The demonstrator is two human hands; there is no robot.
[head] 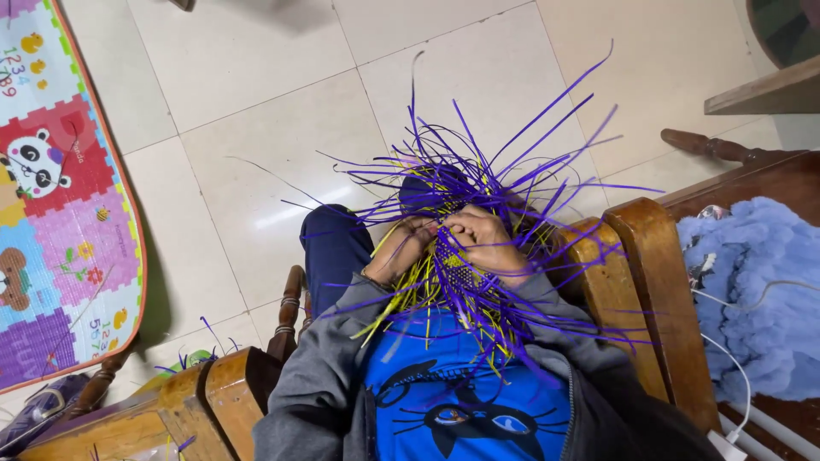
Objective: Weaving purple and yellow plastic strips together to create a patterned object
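Head view: both hands, left hand [408,243] and right hand [485,242], are closed on purple and yellow strips [461,282] in the lap, mid-weave; the next crossing likely needs a strip pulled snug.

Pale square floor tiles [256,94] fill the upper frame, catching a soft glare at centre. A colourful foam play mat [60,196] lies along the left edge. Wooden chair armrests [636,282] flank the lower middle, and a fluffy blue blanket [752,282] sits at right beside white cables [739,376].
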